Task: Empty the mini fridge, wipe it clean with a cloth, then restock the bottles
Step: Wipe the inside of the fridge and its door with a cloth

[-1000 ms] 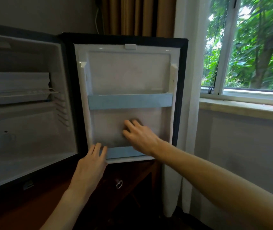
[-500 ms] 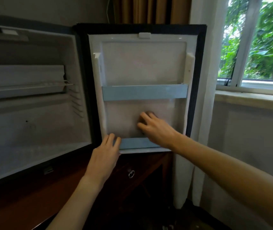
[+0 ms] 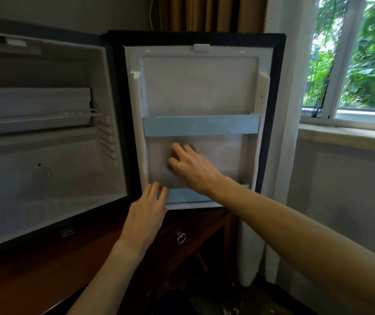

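Observation:
The mini fridge [image 3: 45, 178] stands open with no bottles in its white interior. Its door [image 3: 200, 87] is swung wide, the inner panel facing me. My right hand [image 3: 191, 167] presses on the lower door panel, below the upper blue shelf rail [image 3: 201, 126]. Its fingers are bent over what looks like a dark cloth [image 3: 190, 147], mostly hidden and blurred. My left hand [image 3: 145, 214] rests with straight fingers on the door's bottom left corner, at the lower blue rail [image 3: 182, 195]. No bottles are in view.
The fridge sits on a dark wooden cabinet [image 3: 34, 280] with a metal ring pull [image 3: 181, 238]. A shelf [image 3: 45, 119] crosses the fridge interior. A white curtain [image 3: 277, 155], a window [image 3: 352, 64] and its sill are right of the door.
My right hand has slid leftward across the lower door panel. My left hand stays at the door's bottom corner. My view has moved closer.

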{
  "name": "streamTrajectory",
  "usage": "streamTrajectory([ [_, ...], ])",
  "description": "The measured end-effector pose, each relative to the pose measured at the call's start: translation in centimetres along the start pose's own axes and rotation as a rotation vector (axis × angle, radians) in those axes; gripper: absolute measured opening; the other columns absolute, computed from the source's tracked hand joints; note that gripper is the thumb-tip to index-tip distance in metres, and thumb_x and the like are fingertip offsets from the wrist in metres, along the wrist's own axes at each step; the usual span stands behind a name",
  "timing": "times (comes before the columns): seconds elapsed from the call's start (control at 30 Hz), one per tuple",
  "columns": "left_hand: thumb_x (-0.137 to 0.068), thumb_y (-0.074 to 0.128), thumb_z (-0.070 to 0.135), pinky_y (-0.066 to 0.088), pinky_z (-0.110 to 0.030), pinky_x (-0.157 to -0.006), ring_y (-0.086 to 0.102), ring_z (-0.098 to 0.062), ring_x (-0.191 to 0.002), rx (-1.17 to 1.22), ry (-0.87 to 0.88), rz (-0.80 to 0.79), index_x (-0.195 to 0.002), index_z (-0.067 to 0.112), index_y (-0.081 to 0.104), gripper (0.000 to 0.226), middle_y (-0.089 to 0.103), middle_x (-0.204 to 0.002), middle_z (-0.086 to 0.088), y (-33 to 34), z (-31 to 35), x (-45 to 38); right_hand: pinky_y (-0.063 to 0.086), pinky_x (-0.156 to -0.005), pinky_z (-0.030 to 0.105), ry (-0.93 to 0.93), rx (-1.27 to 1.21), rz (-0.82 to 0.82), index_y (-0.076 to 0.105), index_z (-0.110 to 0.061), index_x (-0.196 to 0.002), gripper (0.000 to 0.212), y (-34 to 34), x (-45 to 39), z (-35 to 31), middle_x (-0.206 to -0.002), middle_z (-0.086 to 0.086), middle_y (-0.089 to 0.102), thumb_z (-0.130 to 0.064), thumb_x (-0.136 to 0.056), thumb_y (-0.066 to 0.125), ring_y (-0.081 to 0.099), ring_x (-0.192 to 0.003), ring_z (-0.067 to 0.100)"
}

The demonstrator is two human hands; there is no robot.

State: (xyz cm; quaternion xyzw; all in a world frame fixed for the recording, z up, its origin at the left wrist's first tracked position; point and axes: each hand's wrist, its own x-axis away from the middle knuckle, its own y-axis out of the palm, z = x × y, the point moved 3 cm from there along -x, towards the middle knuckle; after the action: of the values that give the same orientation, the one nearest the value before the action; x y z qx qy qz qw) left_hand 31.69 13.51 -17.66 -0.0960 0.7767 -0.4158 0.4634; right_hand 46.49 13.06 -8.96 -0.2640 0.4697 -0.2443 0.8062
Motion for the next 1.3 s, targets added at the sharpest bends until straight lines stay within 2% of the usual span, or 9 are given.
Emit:
streamTrajectory([
  [0.17, -0.071, 0.090, 0.029, 0.053, -0.030, -0.049, 0.059, -0.028, -0.108, -0.026, -0.006, -0.004, -0.117, 0.010, 0.064, 0.057, 0.055, -0.115, -0.012, 0.0, -0.1, -0.1, 0.052, -0.061, 0.035, -0.046, -0.043, 0.008, 0.062, -0.008, -0.110, 0.041, 0.2, -2.8, -2.8, -0.127, 0.017, 0.049, -0.023, -0.076, 0.079, 0.053, -0.106, 0.034],
  [0.3, -0.072, 0.088, 0.028, 0.054, -0.031, -0.050, 0.057, -0.027, -0.106, 0.014, 0.001, -0.018, -0.118, 0.011, 0.061, 0.056, 0.053, -0.115, -0.010, 0.0, -0.1, 0.0, 0.046, -0.046, 0.037, -0.066, -0.031, 0.025, 0.059, -0.009, -0.096, 0.015, -0.7, 0.0, 0.3, -0.112, 0.017, 0.046, -0.015, -0.085, 0.066, 0.050, -0.090, 0.034],
  [0.5, -0.070, 0.090, 0.025, 0.047, -0.027, -0.045, 0.057, -0.023, -0.100, 0.021, 0.011, -0.029, -0.115, 0.009, 0.060, 0.057, 0.053, -0.111, -0.009, -0.2, -0.1, -0.1, 0.060, -0.070, 0.040, 0.074, 0.102, -0.084, 0.059, -0.013, -0.113, 0.038, -3.8, 7.6, 8.5, -0.125, 0.015, 0.046, -0.021, -0.081, 0.077, 0.054, -0.106, 0.032],
  [0.73, -0.073, 0.088, 0.026, 0.050, -0.027, -0.047, 0.056, -0.023, -0.102, 0.018, -0.015, -0.049, -0.120, 0.010, 0.060, 0.056, 0.052, -0.113, -0.009, 0.2, 0.0, -0.1, 0.059, -0.078, 0.044, 0.127, 0.134, -0.062, 0.063, -0.009, -0.110, 0.027, -3.8, 6.8, 7.9, -0.127, 0.016, 0.048, -0.022, -0.087, 0.069, 0.050, -0.113, 0.033],
  [0.9, -0.086, 0.077, 0.032, 0.056, -0.029, -0.064, 0.051, -0.024, -0.121, -0.004, -0.052, -0.081, -0.132, 0.015, 0.054, 0.055, 0.049, -0.128, -0.009, 0.2, 0.6, -0.4, 0.053, -0.056, 0.045, 0.015, 0.038, 0.033, 0.062, -0.003, -0.088, 0.012, -0.9, 0.5, 2.4, -0.109, 0.022, 0.054, -0.009, -0.080, 0.069, 0.053, -0.093, 0.037],
  [0.97, -0.085, 0.078, 0.033, 0.054, -0.029, -0.061, 0.052, -0.024, -0.118, -0.013, -0.057, -0.077, -0.131, 0.015, 0.054, 0.055, 0.050, -0.127, -0.009, 0.1, 0.6, -0.4, 0.050, -0.047, 0.040, -0.069, -0.011, 0.036, 0.062, -0.003, -0.086, 0.023, -0.5, -2.2, -0.7, -0.106, 0.021, 0.056, -0.012, -0.071, 0.077, 0.054, -0.092, 0.036],
  [1.07, -0.077, 0.085, 0.030, 0.053, -0.030, -0.055, 0.056, -0.025, -0.112, -0.002, -0.054, -0.062, -0.129, 0.012, 0.057, 0.061, 0.053, -0.122, -0.010, 0.2, 0.3, -0.4, 0.050, -0.052, 0.036, -0.105, -0.027, 0.019, 0.064, -0.002, -0.095, 0.046, -0.4, -4.1, -3.0, -0.113, 0.019, 0.057, -0.024, -0.059, 0.084, 0.055, -0.099, 0.034],
  [1.23, -0.074, 0.086, 0.030, 0.051, -0.030, -0.051, 0.054, -0.026, -0.108, -0.015, -0.020, -0.052, -0.120, 0.012, 0.058, 0.057, 0.052, -0.117, -0.010, 0.1, 0.3, -0.3, 0.036, -0.044, 0.031, -0.111, 0.075, 0.098, 0.061, -0.006, -0.090, 0.013, -0.9, -0.8, 1.0, -0.106, 0.018, 0.057, -0.010, -0.081, 0.069, 0.054, -0.094, 0.033],
  [1.3, -0.075, 0.086, 0.028, 0.049, -0.029, -0.048, 0.054, -0.025, -0.104, -0.003, -0.021, -0.054, -0.118, 0.011, 0.059, 0.054, 0.051, -0.114, -0.009, 0.2, 0.2, -0.3, 0.045, -0.051, 0.032, -0.072, 0.111, 0.049, 0.061, -0.006, -0.095, 0.011, -1.6, 1.8, 4.1, -0.111, 0.018, 0.055, -0.011, -0.086, 0.064, 0.054, -0.098, 0.033],
])
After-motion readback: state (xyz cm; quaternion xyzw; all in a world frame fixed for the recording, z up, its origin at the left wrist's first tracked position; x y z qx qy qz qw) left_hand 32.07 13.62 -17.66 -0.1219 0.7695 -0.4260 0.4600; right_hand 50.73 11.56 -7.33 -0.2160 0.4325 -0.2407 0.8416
